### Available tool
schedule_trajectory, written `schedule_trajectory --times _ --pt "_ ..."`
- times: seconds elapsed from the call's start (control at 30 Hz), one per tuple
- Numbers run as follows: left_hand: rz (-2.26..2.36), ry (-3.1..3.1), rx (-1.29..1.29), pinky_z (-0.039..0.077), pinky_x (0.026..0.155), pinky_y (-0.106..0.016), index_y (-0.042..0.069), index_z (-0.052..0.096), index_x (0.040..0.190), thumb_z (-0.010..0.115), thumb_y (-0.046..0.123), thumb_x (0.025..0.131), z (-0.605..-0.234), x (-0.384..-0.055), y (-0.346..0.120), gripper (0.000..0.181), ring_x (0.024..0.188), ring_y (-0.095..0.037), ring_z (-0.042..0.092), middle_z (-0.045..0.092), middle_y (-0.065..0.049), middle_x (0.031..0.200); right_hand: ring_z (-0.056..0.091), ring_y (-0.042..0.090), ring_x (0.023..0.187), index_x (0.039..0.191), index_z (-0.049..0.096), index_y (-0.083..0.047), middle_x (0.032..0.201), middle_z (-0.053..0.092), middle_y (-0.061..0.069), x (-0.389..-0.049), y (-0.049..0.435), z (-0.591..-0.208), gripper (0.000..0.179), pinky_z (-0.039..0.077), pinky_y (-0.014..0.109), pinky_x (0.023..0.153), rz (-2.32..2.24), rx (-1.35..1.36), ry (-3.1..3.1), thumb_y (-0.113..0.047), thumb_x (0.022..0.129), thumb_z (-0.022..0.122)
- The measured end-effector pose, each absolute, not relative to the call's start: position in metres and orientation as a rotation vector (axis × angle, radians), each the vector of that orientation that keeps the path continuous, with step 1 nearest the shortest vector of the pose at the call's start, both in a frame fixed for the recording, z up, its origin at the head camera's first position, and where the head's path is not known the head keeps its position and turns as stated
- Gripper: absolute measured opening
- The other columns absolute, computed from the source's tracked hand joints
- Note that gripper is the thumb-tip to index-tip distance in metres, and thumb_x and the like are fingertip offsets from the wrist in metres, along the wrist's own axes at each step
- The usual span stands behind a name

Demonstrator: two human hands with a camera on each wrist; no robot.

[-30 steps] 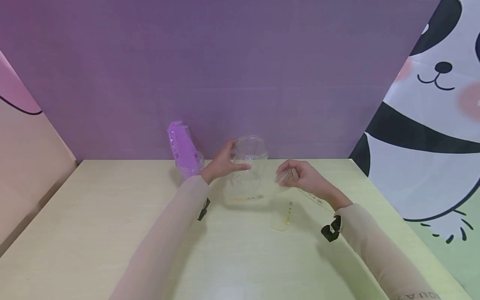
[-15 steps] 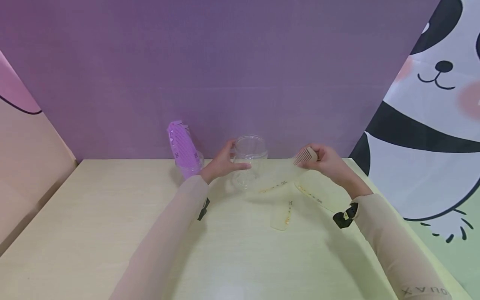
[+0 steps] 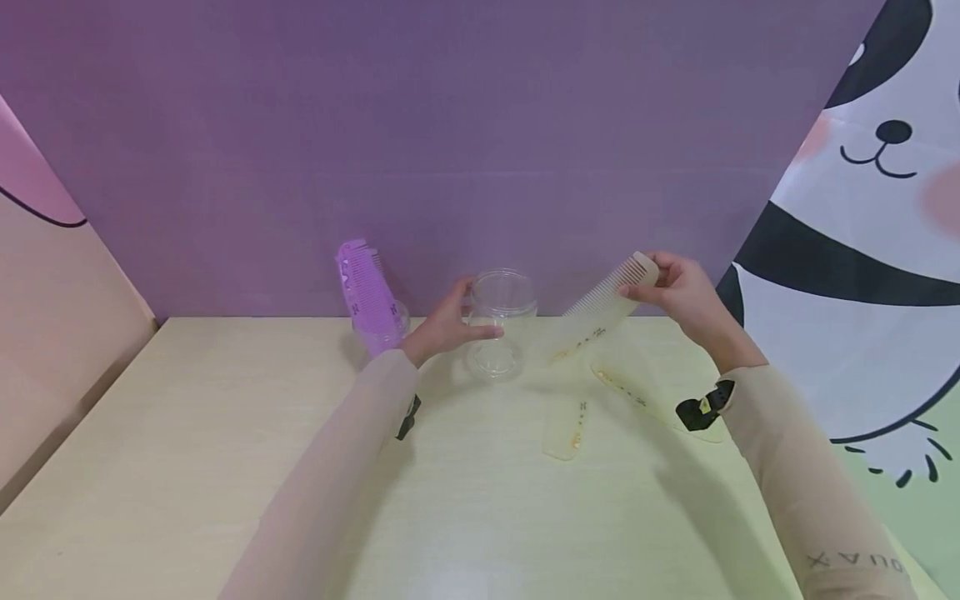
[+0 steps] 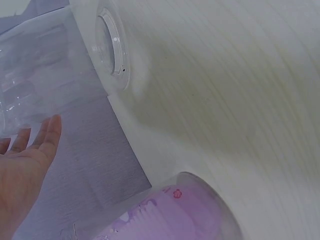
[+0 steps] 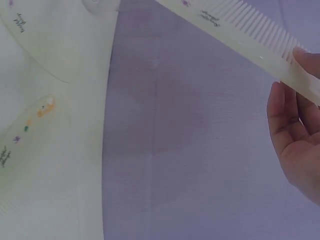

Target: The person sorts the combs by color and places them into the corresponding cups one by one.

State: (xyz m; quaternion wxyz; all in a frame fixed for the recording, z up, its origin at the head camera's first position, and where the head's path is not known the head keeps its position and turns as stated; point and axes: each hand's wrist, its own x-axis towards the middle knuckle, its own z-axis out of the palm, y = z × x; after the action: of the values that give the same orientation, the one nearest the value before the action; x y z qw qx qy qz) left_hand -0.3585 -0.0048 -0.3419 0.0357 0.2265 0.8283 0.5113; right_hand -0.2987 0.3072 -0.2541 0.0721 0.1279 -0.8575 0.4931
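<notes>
A clear plastic jar (image 3: 514,327) stands upright near the table's back edge. My left hand (image 3: 447,327) holds it from the left, thumb across the front and fingers round the back. In the left wrist view, those fingertips (image 4: 54,127) meet the jar's see-through wall. To the right, my right hand (image 3: 684,297) pinches a pale, see-through comb (image 3: 609,302) at one end, teeth facing up and left. The comb slants down toward the jar, above the table. Lettering and small coloured prints show along its spine in the right wrist view.
Two similar pale combs, one nearer the front (image 3: 572,432) and one further right (image 3: 628,395), lie flat on the light wood table (image 3: 187,433). Left of the jar, purple combs (image 3: 367,292) stand in another clear container (image 4: 222,212). A purple backdrop (image 3: 480,150) rises behind the table.
My right hand has moved right and upward with the comb, drawing it away from the jar and tilting it more steeply. My left hand and the jar have stayed in place.
</notes>
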Motion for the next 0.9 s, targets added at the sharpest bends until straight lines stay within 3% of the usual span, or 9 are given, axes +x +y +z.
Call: schedule_trajectory --times 0.4,0.9 --pt "1.595 2.529 0.735 0.041 0.102 -0.041 0.013 0.021 0.141 0.078 0.026 0.071 -0.343 -0.358 -0.005 0.092 0.126 -0.034 0.041 0.033 -0.010 0.141 0.061 0.005 0.091 0.108 0.053 -0.010 0.099 0.064 -0.010 -0.309 0.301 -0.225 0.034 0.049 0.009 0.074 1.609 0.371 -2.327 -0.011 0.079 0.070" --pt "1.581 2.535 0.746 0.042 0.101 -0.041 0.014 0.019 0.141 0.078 0.027 0.071 -0.345 -0.359 -0.007 0.092 0.125 -0.035 0.041 0.032 -0.010 0.142 0.060 0.014 0.086 0.097 0.060 -0.007 0.092 0.067 -0.001 -0.320 0.284 -0.191 0.031 0.052 0.012 0.071 1.857 0.403 -1.967 0.001 0.071 0.075"
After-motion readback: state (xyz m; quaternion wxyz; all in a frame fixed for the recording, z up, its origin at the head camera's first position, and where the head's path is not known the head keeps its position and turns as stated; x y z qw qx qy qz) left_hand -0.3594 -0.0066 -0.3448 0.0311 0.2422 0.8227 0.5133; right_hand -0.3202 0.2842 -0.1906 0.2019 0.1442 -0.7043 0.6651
